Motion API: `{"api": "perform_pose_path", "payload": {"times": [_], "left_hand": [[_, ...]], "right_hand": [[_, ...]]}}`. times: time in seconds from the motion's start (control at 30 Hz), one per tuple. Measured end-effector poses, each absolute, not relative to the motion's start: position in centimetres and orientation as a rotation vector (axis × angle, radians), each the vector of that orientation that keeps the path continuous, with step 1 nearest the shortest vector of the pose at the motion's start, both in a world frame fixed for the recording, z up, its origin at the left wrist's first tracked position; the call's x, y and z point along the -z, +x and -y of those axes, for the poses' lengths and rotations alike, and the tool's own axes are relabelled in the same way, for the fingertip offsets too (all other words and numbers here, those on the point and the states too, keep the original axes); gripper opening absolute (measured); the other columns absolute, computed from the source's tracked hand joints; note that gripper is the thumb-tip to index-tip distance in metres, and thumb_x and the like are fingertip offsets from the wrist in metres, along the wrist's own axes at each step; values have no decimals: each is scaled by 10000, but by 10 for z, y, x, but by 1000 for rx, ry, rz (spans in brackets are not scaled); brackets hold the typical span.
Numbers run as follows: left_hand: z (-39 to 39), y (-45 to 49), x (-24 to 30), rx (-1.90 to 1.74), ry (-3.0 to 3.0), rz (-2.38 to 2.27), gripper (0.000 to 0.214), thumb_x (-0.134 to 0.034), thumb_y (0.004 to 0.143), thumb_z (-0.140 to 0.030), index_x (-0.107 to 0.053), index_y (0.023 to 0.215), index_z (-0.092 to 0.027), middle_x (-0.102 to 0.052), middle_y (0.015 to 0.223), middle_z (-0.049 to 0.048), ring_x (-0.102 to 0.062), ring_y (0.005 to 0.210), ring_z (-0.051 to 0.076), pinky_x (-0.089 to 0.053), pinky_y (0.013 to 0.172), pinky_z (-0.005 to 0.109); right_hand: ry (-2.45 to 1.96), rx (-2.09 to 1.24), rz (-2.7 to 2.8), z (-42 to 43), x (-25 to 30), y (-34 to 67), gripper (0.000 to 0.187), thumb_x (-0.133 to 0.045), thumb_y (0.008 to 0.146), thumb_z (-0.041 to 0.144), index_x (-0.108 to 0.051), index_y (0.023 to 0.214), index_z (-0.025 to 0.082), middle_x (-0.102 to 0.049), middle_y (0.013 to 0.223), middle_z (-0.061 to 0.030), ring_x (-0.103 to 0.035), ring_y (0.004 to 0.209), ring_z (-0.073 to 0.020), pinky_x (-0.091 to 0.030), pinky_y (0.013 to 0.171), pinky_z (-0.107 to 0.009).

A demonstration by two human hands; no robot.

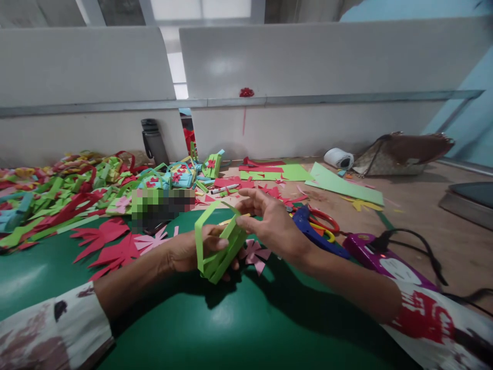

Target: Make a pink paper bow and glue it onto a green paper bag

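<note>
My left hand (192, 252) grips the bottom of a small green paper basket (217, 254) with a looped strip handle, held just above the green mat (246, 329). My right hand (269, 218) pinches the basket's upper right edge between thumb and fingers. A pink paper flower (256, 254) lies on the mat right under my right wrist. Red paper cutouts (111, 246) lie to the left of my left hand.
A heap of green, red and blue paper strips and baskets (77, 185) fills the left. Scissors with red and blue handles (318, 226), a purple glue gun (377, 254) with a black cable, a marker (225, 189), green sheets (346, 185), a dark bottle (154, 141), a tape roll (339, 158) and a bag (404, 151) lie around.
</note>
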State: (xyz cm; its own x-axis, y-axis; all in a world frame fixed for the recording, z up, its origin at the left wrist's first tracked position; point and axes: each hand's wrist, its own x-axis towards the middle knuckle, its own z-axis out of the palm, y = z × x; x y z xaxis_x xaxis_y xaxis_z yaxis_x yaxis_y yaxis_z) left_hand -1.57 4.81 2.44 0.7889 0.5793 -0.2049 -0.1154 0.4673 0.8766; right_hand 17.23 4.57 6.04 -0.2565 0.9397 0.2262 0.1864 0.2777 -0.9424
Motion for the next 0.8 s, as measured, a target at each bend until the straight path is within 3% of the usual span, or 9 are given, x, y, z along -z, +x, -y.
{"api": "perform_pose_path", "payload": {"times": [0.07, 0.23, 0.4, 0.57, 0.7, 0.8], "left_hand": [[-45, -14, -24, -496, 984, -475, 525, -783, 684, -394, -600, 1112, -150, -655, 1022, 112, -648, 856, 218, -566, 704, 346], [-44, -11, -18, -550, 941, -357, 593, -782, 663, -435, -590, 1131, -124, -684, 934, 134, -679, 786, 251, -583, 688, 403], [-47, -11, -7, -624, 884, -273, 501, -728, 741, -360, -579, 1170, -150, -688, 978, 130, -683, 849, 253, -587, 704, 410], [-45, -8, -4, -715, 835, -236, 459, -694, 778, -250, -570, 1209, -151, -688, 1025, 106, -682, 888, 229, -556, 785, 337], [-44, -8, -4, -706, 813, -204, 410, -682, 788, -224, -594, 1184, -162, -688, 1024, 86, -675, 910, 212, -552, 813, 330], [-43, -9, -5, -672, 807, -184, 357, -669, 804, -245, -609, 1152, -191, -692, 1001, 78, -684, 871, 230, -588, 733, 399]], "right_hand": [[-1052, -955, 1693, -41, -61, 174, 449, -620, 749, 167, -534, 1188, 205, -628, 1060, -57, -615, 994, -201, -523, 839, -361], [-1037, -706, 1823, -29, -56, 182, 424, -595, 811, 180, -519, 1224, 237, -636, 1121, -59, -619, 1028, -217, -536, 855, -407], [-765, -121, 2034, -17, -38, 185, 575, -622, 826, 193, -381, 1348, 188, -585, 1242, -116, -531, 1184, -243, -430, 1004, -450], [-694, -29, 2172, -6, -29, 176, 731, -681, 807, 355, -293, 1395, 158, -535, 1310, -171, -458, 1251, -309, -301, 1065, -561], [-653, -24, 2130, -8, -30, 175, 612, -612, 852, 198, -319, 1387, 146, -589, 1215, -125, -496, 1181, -247, -340, 1048, -465], [-592, 1, 2094, -12, -32, 177, 549, -523, 864, 74, -343, 1377, 147, -615, 1122, -100, -525, 1106, -217, -397, 991, -417]]}}
